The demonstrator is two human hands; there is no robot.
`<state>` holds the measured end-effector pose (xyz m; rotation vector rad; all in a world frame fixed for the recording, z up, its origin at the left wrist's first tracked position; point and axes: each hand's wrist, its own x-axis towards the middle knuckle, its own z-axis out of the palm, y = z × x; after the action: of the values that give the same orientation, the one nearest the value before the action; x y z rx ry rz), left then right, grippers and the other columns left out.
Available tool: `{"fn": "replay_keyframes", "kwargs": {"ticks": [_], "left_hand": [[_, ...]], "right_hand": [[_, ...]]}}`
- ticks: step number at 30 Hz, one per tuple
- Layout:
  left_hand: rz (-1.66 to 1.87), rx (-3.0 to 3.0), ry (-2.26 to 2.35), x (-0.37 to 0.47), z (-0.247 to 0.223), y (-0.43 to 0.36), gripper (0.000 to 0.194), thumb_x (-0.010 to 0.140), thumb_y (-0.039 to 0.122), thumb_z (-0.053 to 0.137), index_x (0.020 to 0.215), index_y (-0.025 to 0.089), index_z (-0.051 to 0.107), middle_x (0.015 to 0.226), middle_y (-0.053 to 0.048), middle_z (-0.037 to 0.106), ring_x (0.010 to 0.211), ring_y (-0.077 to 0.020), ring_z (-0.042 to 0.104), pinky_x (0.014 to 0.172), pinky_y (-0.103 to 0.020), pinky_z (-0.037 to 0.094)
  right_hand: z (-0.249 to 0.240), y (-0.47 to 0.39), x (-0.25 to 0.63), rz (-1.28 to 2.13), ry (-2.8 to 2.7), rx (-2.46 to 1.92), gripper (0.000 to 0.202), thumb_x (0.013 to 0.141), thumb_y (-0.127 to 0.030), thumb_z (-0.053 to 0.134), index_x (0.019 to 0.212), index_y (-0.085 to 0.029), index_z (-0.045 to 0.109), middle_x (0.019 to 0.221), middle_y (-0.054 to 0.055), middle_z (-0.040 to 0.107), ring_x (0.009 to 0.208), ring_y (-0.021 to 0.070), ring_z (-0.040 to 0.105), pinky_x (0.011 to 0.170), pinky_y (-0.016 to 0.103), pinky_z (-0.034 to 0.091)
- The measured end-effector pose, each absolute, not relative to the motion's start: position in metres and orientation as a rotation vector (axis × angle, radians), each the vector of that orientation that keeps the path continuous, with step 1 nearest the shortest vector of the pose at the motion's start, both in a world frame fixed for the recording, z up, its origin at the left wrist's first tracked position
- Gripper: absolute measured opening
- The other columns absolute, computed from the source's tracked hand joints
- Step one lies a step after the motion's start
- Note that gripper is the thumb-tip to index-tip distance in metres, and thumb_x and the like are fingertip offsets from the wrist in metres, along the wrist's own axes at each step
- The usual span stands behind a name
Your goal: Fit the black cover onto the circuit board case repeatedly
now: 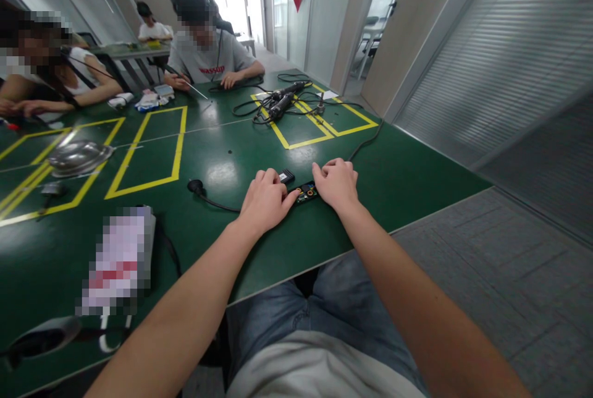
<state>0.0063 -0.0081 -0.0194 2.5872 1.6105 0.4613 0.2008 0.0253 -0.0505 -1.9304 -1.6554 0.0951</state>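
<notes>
Centrally, an open black casing (303,201) sat at the green table (393,185), small coloured components (310,192) inside. Left hand (266,198) and right hand (338,182) grasped opposite ends, fingers bent; black ribbed piece (288,175) just beyond.

At my twelve o'clock the tabletop (398,178) is green, crossed by yellow tape outlines (178,154); at eleven, a shirt (210,55) is grey with red lettering. My jeans (343,305), at six, are blue.

There are one circuit board (306,192) and two corded tools (280,106).
</notes>
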Motion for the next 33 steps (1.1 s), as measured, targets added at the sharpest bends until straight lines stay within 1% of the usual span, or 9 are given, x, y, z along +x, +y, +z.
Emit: {"fn": "replay_keyframes", "kwargs": {"ticks": [3,8,15,20,23,26,29,31,33], "left_hand": [[0.437,2.598,1.612,0.0071,-0.0188,-0.0086,0.043,0.108,0.049,0.060,0.087,0.019,0.082,0.109,-0.013,0.062,0.111,-0.0315,0.056,0.097,-0.047,0.053],[0.415,2.623,1.591,0.0068,-0.0176,-0.0095,0.040,0.109,0.047,0.059,0.091,0.018,0.080,0.111,-0.013,0.063,0.112,-0.0323,0.056,0.099,-0.048,0.053],[0.318,2.668,1.563,0.0077,-0.0141,-0.0112,0.045,0.111,0.048,0.053,0.094,0.017,0.081,0.112,-0.014,0.063,0.115,-0.0339,0.055,0.100,-0.050,0.052],[0.279,2.726,1.544,0.0091,-0.0136,-0.0125,0.042,0.111,0.048,0.054,0.098,0.017,0.080,0.117,-0.015,0.064,0.117,-0.0339,0.055,0.102,-0.050,0.051],[0.257,2.747,1.549,0.0093,-0.0143,-0.0130,0.041,0.111,0.048,0.054,0.101,0.017,0.079,0.120,-0.015,0.064,0.118,-0.0334,0.055,0.102,-0.049,0.051],[0.241,2.749,1.544,0.0100,-0.0148,-0.0136,0.040,0.110,0.049,0.055,0.102,0.017,0.078,0.123,-0.015,0.064,0.119,-0.0334,0.055,0.101,-0.049,0.051],[0.258,2.751,1.544,0.0113,-0.0150,-0.0145,0.039,0.109,0.050,0.057,0.100,0.018,0.078,0.122,-0.015,0.064,0.119,-0.0338,0.055,0.100,-0.049,0.051],[0.273,2.751,1.549,0.0122,-0.0151,-0.0151,0.039,0.110,0.049,0.057,0.100,0.018,0.079,0.121,-0.015,0.065,0.119,-0.0341,0.056,0.099,-0.050,0.051],[0.285,2.743,1.558,0.0129,-0.0150,-0.0156,0.040,0.110,0.049,0.056,0.100,0.018,0.079,0.121,-0.016,0.066,0.119,-0.0343,0.056,0.100,-0.051,0.051]], "right_hand": [[-0.0514,0.0261,0.2018,0.084,-1.657,-1.908,0.056,0.108,-0.047,0.046,0.069,-0.021,0.076,0.119,0.017,0.071,0.117,0.0343,0.056,0.103,0.052,0.044],[-0.0514,0.0260,0.2027,0.108,-1.674,-1.893,0.059,0.110,-0.049,0.042,0.073,-0.021,0.079,0.119,0.017,0.073,0.117,0.0343,0.058,0.103,0.051,0.045],[-0.0518,0.0272,0.2052,0.136,-1.669,-1.858,0.068,0.112,-0.055,0.034,0.078,-0.021,0.083,0.115,0.018,0.075,0.114,0.0351,0.059,0.103,0.052,0.046],[-0.0517,0.0280,0.2083,0.156,-1.652,-1.851,0.071,0.112,-0.056,0.030,0.079,-0.022,0.083,0.109,0.018,0.076,0.112,0.0355,0.060,0.101,0.050,0.047],[-0.0527,0.0283,0.2090,0.152,-1.655,-1.843,0.071,0.111,-0.060,0.032,0.072,-0.024,0.079,0.108,0.016,0.076,0.110,0.0345,0.060,0.100,0.050,0.047],[-0.0530,0.0279,0.2084,0.128,-1.667,-1.830,0.071,0.108,-0.066,0.039,0.059,-0.024,0.068,0.104,0.015,0.075,0.106,0.0326,0.059,0.099,0.049,0.047],[-0.0513,0.0270,0.2072,0.113,-1.673,-1.850,0.069,0.106,-0.068,0.045,0.053,-0.025,0.058,0.103,0.015,0.074,0.106,0.0323,0.059,0.097,0.048,0.047],[-0.0499,0.0267,0.2069,0.118,-1.676,-1.872,0.068,0.106,-0.066,0.046,0.053,-0.025,0.057,0.104,0.015,0.074,0.107,0.0328,0.059,0.097,0.048,0.047],[-0.0494,0.0272,0.2076,0.131,-1.678,-1.883,0.066,0.107,-0.062,0.045,0.055,-0.025,0.059,0.106,0.015,0.075,0.107,0.0330,0.060,0.097,0.048,0.048]]}}
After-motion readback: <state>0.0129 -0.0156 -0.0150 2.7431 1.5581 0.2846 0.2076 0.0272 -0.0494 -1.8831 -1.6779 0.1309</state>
